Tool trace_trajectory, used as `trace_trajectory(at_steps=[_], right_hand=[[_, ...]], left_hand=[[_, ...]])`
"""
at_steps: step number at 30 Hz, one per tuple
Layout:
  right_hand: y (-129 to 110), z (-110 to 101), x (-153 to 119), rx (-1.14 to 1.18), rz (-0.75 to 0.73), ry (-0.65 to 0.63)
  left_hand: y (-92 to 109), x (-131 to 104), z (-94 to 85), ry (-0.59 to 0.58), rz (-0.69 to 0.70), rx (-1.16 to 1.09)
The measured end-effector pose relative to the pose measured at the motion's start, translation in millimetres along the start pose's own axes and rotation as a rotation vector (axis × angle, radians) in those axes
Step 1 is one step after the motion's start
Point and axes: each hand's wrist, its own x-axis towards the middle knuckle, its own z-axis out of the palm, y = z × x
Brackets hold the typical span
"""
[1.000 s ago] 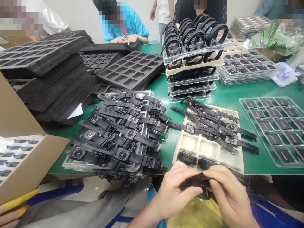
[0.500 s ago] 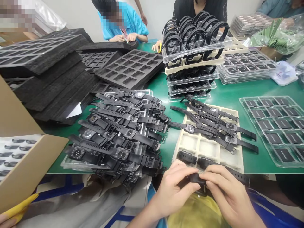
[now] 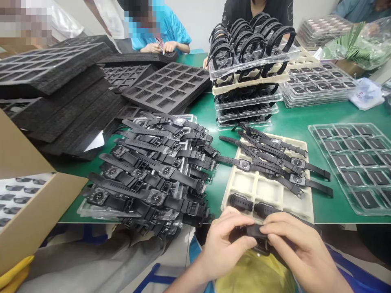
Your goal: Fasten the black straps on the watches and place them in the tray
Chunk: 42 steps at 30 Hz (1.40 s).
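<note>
Between my two hands, just over the table's front edge, is a black smartwatch (image 3: 255, 231) with its strap bent round. My left hand (image 3: 224, 240) pinches it from the left, and my right hand (image 3: 295, 240) grips it from the right, fingers partly hiding it. Right beyond my hands lies a cream tray (image 3: 241, 182), with two strapped watches in its front cells and several open watches (image 3: 297, 162) lying crosswise on its back part. A large pile of black watches (image 3: 166, 171) rests on clear trays to the left.
Stacked trays of looped watches (image 3: 250, 73) stand behind the cream tray. A clear tray of black pieces (image 3: 354, 144) lies right. Black foam trays (image 3: 61, 114) and a cardboard box (image 3: 65, 195) are left. People sit opposite; a yellow-gloved hand (image 3: 16, 270) shows lower left.
The watch between my hands has tilted slightly, showing more of its underside, and my right fingers have shifted. The gloved hand at lower left has moved down and left.
</note>
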Motion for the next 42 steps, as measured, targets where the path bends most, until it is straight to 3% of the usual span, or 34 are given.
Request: trace_trajectory(at_steps=[7, 13, 19, 24, 29, 35, 40, 42], right_hand=[[7.2, 14.7, -9.4, -0.063, -0.106, 0.186], [-1.7, -0.7, -2.8, -0.015, -0.01, -0.039], [3.1, 5.2, -5.3, -0.054, -0.092, 0.097], [0.7, 5.8, -1.4, -0.01, -0.038, -0.052], [-4.6, 9.9, -1.6, -0.049, -0.117, 0.173], [-6.9, 3.1, 2.5, 0.038, -0.01, -0.083], [2.0, 17.2, -5.0, 0.006, -0.09, 0.151], [2.9, 18.1, -5.6, -0.019, -0.098, 0.126]], left_hand=[[2.6, 1.9, -2.1, -0.02, 0.103, 0.076], [0.0, 0.0, 1.8, -0.015, 0.115, 0.059], [1.8, 0.5, 3.4, -0.015, 0.144, 0.094], [1.2, -1.2, 4.6, -0.012, 0.114, 0.11], [-1.8, -5.9, 7.9, -0.007, 0.03, 0.019], [-7.4, -12.1, 10.0, 0.054, -0.165, -0.16], [-0.6, -8.2, 5.8, 0.021, -0.1, -0.059], [0.1, -6.9, 5.0, 0.012, -0.098, -0.013]])
